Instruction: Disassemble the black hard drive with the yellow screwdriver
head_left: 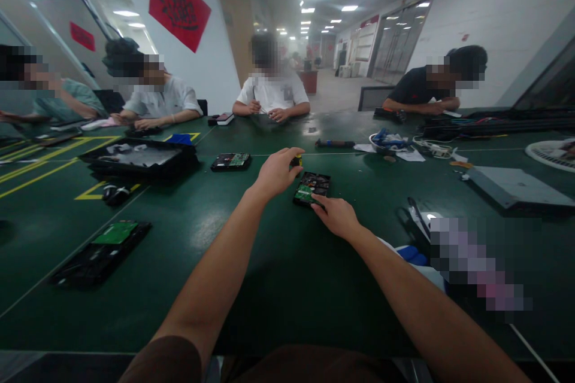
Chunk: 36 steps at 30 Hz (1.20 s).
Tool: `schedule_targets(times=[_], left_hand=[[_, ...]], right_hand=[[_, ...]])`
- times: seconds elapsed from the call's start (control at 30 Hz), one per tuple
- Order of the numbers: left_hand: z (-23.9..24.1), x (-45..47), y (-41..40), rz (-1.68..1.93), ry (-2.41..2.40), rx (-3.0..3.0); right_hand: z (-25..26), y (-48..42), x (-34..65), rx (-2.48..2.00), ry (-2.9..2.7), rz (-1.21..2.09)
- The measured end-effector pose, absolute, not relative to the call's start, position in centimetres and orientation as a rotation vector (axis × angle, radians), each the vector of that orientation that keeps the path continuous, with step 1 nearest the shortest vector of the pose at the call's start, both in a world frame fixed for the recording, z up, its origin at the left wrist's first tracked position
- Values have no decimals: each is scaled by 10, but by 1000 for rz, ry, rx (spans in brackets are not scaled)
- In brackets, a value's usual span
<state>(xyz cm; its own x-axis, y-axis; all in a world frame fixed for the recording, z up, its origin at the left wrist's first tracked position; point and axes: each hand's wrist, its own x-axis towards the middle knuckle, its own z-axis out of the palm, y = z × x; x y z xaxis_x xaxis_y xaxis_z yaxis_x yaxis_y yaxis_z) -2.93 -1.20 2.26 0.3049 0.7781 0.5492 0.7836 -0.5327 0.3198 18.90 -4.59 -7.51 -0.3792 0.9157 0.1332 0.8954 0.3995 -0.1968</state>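
Hard drive point(311, 187), a small black slab with a green circuit board showing on top, lies flat on the dark green table point(251, 263), its long axis running away from the person. Right hand point(336, 215) presses fingers on its near edge. Left hand point(276, 172) is closed around a yellow-handled screwdriver point(296, 160) just beside its far corner. Another drive point(230, 161) lies well apart.
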Motion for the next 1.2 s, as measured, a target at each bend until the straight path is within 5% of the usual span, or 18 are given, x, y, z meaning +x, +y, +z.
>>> schedule_targets(times=[0.47, 0.87, 1.2], left_hand=[[15, -23, -6, -1491, -1516, -2494], [12, -29, -2, -1329, -1524, -2385], [12, -24, -7, -1546, -1388, -2473]], right_hand=[[-73, -47, 188, -1644, -2443, 150], [-71, -48, 188, -1614, -2433, 126], [-71, -47, 188, -1618, -2448, 140]])
